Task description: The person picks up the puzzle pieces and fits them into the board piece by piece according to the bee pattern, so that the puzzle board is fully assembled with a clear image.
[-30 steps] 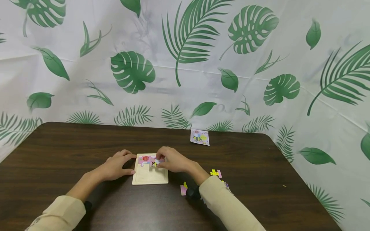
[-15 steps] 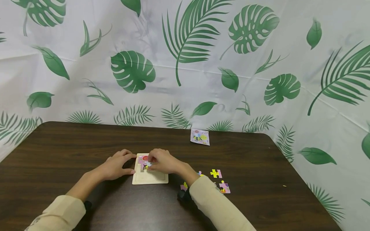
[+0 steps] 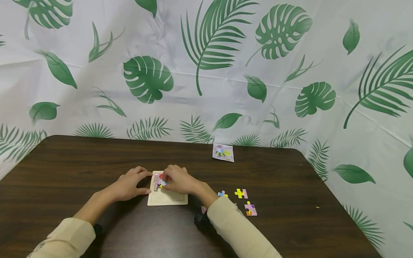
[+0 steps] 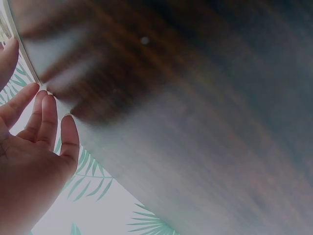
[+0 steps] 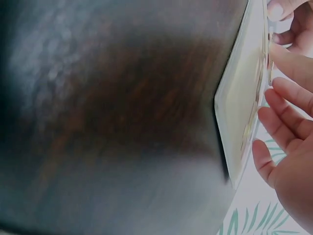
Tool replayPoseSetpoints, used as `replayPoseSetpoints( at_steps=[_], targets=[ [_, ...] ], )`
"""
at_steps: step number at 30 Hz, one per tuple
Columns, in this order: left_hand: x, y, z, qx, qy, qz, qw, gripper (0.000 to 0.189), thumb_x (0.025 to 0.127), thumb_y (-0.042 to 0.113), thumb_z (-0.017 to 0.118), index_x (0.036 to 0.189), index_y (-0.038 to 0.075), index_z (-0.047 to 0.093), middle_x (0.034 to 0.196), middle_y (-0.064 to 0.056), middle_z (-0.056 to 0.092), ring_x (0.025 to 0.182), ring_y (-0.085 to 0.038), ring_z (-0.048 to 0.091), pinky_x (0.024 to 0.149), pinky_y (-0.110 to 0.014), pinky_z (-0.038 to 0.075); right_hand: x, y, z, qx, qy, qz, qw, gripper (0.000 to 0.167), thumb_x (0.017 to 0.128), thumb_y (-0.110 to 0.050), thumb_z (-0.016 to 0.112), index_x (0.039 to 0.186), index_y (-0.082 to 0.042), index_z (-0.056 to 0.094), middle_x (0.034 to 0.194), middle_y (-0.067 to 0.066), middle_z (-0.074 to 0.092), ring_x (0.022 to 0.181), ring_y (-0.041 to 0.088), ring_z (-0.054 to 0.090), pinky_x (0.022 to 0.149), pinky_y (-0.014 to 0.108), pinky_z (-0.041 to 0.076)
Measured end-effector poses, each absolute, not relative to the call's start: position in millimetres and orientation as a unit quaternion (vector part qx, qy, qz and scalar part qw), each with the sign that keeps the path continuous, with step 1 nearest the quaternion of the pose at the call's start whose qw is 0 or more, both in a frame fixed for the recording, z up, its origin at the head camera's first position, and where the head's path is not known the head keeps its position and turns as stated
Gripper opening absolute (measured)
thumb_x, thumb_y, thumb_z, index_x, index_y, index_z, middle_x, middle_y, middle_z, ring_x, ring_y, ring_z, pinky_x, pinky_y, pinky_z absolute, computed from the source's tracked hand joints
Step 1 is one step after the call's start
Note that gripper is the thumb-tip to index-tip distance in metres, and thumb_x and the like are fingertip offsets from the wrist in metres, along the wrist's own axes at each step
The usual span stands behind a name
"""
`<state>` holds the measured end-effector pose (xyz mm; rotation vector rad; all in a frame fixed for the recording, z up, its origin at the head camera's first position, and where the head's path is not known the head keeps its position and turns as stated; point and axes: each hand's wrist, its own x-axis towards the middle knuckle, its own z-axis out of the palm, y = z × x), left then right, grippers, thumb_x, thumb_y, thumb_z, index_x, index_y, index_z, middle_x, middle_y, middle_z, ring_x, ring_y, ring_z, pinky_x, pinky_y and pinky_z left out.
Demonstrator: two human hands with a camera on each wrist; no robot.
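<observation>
A light wooden puzzle tray (image 3: 167, 200) lies on the table, with pink puzzle pieces (image 3: 157, 177) along its top left. My left hand (image 3: 131, 184) touches the tray's left edge with thumb and fingertips; its fingers look relaxed in the left wrist view. Over the tray, my right hand (image 3: 181, 181) pinches a puzzle piece (image 3: 160, 185) with dark, yellow and blue print, near the left side below the red spot. That piece (image 5: 271, 61) appears edge-on in the right wrist view, just above the tray's surface. My right fingers hide the tray's upper right.
Loose puzzle pieces lie right of the tray: a yellow one (image 3: 241, 193), a pink one (image 3: 250, 208), a blue and yellow one (image 3: 222, 194), and a pink one (image 3: 204, 209) partly behind the right wrist. A bee picture card (image 3: 223, 153) lies at the table's back edge.
My right hand has moved left across the tray with the pinched puzzle piece, to the tray's left side. Loose pieces behind the right forearm have come into view. The left hand stays put.
</observation>
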<state>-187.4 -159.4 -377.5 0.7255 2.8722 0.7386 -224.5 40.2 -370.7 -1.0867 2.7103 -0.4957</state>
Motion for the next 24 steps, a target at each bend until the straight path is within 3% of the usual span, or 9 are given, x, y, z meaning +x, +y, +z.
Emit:
replayPoseSetpoints(
  at_steps=[24],
  targets=[
    [-192, -165, -388, 0.255, 0.935, 0.245, 0.022, 0.054, 0.080, 0.036, 0.068, 0.119, 0.001, 0.055, 0.112, -0.018, 0.049, 0.105, -0.039, 0.045, 0.074, -0.063, 0.035, -221, 36, -374, -0.361, 0.920, -0.136, 0.074, 0.023, 0.079, -0.026, 0.072, 0.095, -0.012, 0.064, 0.091, -0.006, 0.050, 0.089, 0.009, 0.044, 0.070, 0.026, 0.027]
  ],
)
